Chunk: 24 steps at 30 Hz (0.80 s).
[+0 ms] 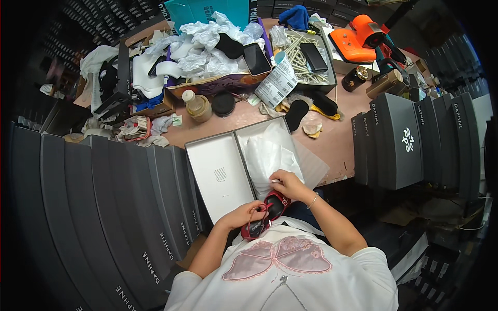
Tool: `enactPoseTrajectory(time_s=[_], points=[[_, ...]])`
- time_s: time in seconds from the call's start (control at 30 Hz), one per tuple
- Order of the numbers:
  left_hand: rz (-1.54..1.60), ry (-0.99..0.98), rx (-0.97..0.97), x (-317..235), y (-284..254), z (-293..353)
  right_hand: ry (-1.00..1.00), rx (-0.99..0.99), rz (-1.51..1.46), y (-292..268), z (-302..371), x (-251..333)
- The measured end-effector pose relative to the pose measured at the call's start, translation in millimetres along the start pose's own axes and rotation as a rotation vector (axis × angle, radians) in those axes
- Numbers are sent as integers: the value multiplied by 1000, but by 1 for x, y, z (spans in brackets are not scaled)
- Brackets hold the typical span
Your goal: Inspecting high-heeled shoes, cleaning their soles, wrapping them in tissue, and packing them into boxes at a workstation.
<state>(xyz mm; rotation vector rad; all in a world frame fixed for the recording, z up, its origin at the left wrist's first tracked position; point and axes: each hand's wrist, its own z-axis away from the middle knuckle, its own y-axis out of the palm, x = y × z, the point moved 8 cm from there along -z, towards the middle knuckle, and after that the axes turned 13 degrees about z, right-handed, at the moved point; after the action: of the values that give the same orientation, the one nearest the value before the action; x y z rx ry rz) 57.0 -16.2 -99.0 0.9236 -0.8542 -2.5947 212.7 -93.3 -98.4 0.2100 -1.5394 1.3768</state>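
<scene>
Close to my body, a pair of red strappy sandals [253, 228] with black insoles is held against my white shirt. My left hand [243, 214] is closed on a thin red strap of the nearer one. My right hand [291, 186] is closed in a pinch just above the other sandal; a small white bit shows at its fingertips, too small to name. Just beyond lies an open shoebox [239, 150], its white-lined lid [218, 173] folded out to the left. White tissue paper [267, 153] fills its right part.
Rows of dark shoeboxes stand left [119, 202] and right [399, 142]. Across the pink table sit a carton of crumpled paper [207, 57], a bin of thin sticks [301, 46], a bottle [197, 107], a jar [356, 79], an orange tool [358, 41] and a black insole-shaped pad [296, 115].
</scene>
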Motion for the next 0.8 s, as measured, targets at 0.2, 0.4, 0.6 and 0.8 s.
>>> enactPoseTrajectory(time_s=[0.2,0.4,0.6,0.8], points=[[-100,170,136,-21,6,24,236,-353,-595,-76,-5,-25],[107,427,-400,-44,-42,92,276,-917,-266,-208,30,-72],[-272,569,-774,-51,-108,53,234,-826,693,-212,25,-93],[44,727,-570,-72,-74,68,388,-192,-36,-74,43,-80]])
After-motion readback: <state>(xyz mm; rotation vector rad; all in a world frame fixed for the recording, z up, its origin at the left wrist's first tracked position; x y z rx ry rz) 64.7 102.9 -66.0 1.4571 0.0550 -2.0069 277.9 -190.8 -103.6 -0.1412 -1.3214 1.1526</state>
